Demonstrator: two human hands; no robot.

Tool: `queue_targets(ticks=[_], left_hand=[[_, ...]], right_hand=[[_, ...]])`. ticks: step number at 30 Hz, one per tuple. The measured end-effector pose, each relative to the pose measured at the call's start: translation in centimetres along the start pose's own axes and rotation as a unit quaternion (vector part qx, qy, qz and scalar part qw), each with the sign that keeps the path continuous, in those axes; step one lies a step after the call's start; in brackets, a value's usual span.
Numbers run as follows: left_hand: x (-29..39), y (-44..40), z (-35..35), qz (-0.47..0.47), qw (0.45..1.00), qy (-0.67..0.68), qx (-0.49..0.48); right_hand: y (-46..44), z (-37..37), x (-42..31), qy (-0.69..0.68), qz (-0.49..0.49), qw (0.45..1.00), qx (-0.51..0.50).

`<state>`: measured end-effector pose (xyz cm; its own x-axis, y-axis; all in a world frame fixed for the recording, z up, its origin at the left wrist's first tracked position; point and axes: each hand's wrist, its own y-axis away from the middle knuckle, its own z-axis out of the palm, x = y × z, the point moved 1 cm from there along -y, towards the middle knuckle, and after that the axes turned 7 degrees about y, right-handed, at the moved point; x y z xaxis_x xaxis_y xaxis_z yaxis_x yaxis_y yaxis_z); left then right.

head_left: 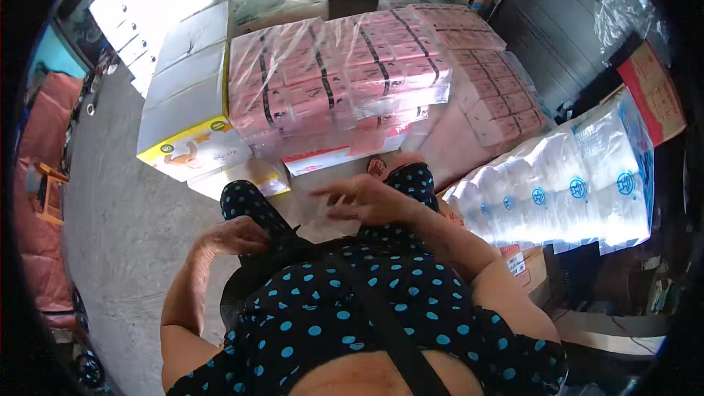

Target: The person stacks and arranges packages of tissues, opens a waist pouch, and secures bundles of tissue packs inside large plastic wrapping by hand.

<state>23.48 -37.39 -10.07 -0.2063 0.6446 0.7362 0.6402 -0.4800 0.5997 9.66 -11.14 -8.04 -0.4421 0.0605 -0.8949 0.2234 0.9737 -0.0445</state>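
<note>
My left hand (238, 235) rests at my left thigh, on the dark trousers (246, 202) with blue dots. Its fingers are curled in, and whatever they might hold is hidden against the dark cloth. Above my right thigh, my right hand (359, 199) is held out with its fingers apart and slightly blurred, nothing in it. In front of my knees stands a stack of pink packs (293, 77) wrapped in clear plastic. A white and yellow carton (187, 143) stands just left of it. Low between my knees and the stack is a white box with red print (345, 155).
To my right lie clear bags of white rolls (543, 183) with blue logos. More wrapped pink packs (499, 95) sit behind them. A red-brown carton (651, 92) leans at the far right. Grey concrete floor (132, 249) extends on my left, beside an orange stool (50, 194).
</note>
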Motion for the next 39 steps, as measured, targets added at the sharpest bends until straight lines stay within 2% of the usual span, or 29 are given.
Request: queue_targets(ticks=[1,2,3,4,5,6,8,9,10,12,16,17,21,23,25,26,28,30,31,33,34,35,37,38,39], left_hand=[[0.7,-0.4,-0.5,0.030,0.996,-0.084,-0.025],[1.3,-0.7,-1.0,0.026,0.995,-0.090,-0.029],[2.0,-1.1,-1.5,0.030,0.990,-0.136,0.024],[2.7,-1.6,-2.1,0.035,0.980,-0.181,0.077],[3.5,-2.2,-2.6,0.041,0.965,-0.224,0.128],[4.3,-3.1,-3.0,0.039,0.966,-0.226,0.122],[6.5,-5.3,-3.8,0.157,0.927,-0.280,0.193],[7.9,-6.4,-3.8,0.155,0.932,-0.277,0.174],[9.4,-7.5,-3.7,0.153,0.937,-0.274,0.156],[12.0,-10.4,-3.6,0.218,0.932,-0.276,0.089],[16.6,-15.6,-2.8,0.198,0.914,-0.352,-0.020],[17.6,-16.8,-2.7,0.197,0.914,-0.356,-0.015],[19.4,-23.4,-3.8,0.248,0.923,-0.289,-0.057],[20.2,-25.6,-4.8,0.257,0.930,-0.251,-0.071],[21.3,-26.8,-5.4,0.249,0.948,-0.192,0.055],[21.8,-27.4,-5.6,0.244,0.949,-0.160,0.117],[22.4,-29.1,-5.8,0.245,0.952,-0.123,0.135],[23.0,-30.7,-6.2,0.243,0.953,-0.045,0.177],[23.5,-31.7,-6.4,0.240,0.954,-0.048,0.176],[24.6,-34.0,-6.6,0.129,0.972,0.007,0.195],[25.3,-34.1,-6.3,0.126,0.974,0.008,0.191],[26.1,-34.2,-6.1,0.132,0.969,0.130,0.165],[27.6,-34.7,-5.7,0.140,0.914,0.366,0.109],[28.2,-35.3,-5.5,0.139,0.913,0.367,0.107],[28.8,-36.1,-5.4,0.138,0.882,0.441,0.096]], right_hand=[[0.3,-1.1,1.3,-0.120,0.049,0.984,0.125],[0.9,-2.1,2.9,-0.239,0.097,0.935,0.244],[1.9,-3.4,4.3,-0.314,0.116,0.874,0.351],[3.3,-4.9,5.9,-0.382,0.135,0.796,0.450],[4.8,-6.0,8.2,-0.461,0.099,0.698,0.540],[6.5,-6.8,11.0,-0.528,0.062,0.582,0.616],[10.0,-8.9,17.3,-0.563,0.000,0.505,0.655],[9.9,-9.1,16.3,-0.563,0.000,0.504,0.656],[10.0,-9.4,15.1,-0.507,0.006,0.475,0.719],[10.0,-10.2,12.5,-0.383,0.014,0.411,0.827],[11.5,-11.4,16.2,-0.379,0.071,0.413,0.825],[11.4,-11.8,16.4,-0.380,0.065,0.416,0.824],[11.6,-11.7,16.5,-0.283,0.107,0.419,0.856],[11.8,-11.4,15.8,-0.256,0.108,0.454,0.847],[11.6,-11.6,16.1,-0.242,0.109,0.468,0.843],[11.5,-11.7,16.6,-0.181,0.092,0.476,0.856],[11.4,-12.0,17.4,-0.058,0.060,0.484,0.871],[11.5,-12.4,16.4,-0.043,0.074,0.485,0.870],[11.6,-12.7,15.8,-0.027,0.087,0.487,0.869],[11.7,-13.0,14.8,-0.014,0.105,0.487,0.867],[11.8,-13.2,14.6,-0.061,0.075,0.483,0.870],[11.8,-13.4,14.3,-0.108,0.044,0.477,0.871],[11.9,-13.6,13.7,-0.153,0.013,0.469,0.870],[11.9,-13.6,13.3,-0.147,0.011,0.472,0.869],[11.7,-13.6,12.8,-0.141,0.009,0.475,0.868]])
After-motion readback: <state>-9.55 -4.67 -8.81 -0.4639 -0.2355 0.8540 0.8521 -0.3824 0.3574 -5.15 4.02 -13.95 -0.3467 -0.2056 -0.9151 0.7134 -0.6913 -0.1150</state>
